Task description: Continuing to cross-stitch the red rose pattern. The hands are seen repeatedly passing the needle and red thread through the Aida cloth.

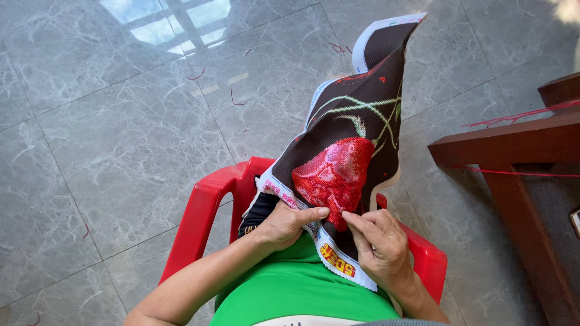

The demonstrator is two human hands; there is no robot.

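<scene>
Grey marble floor [121, 151] under red chair [199, 211]; both hands' [290, 223] grip pinching black embroidery cloth [350, 139].

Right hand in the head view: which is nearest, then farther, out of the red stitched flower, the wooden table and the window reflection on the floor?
From the right hand:
1. Red stitched flower, touching its fingertips.
2. Wooden table, off to the right.
3. Window reflection, far upper left.

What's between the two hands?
In the head view, the red stitched flower on the dark cloth lies between left hand and right hand.
</scene>
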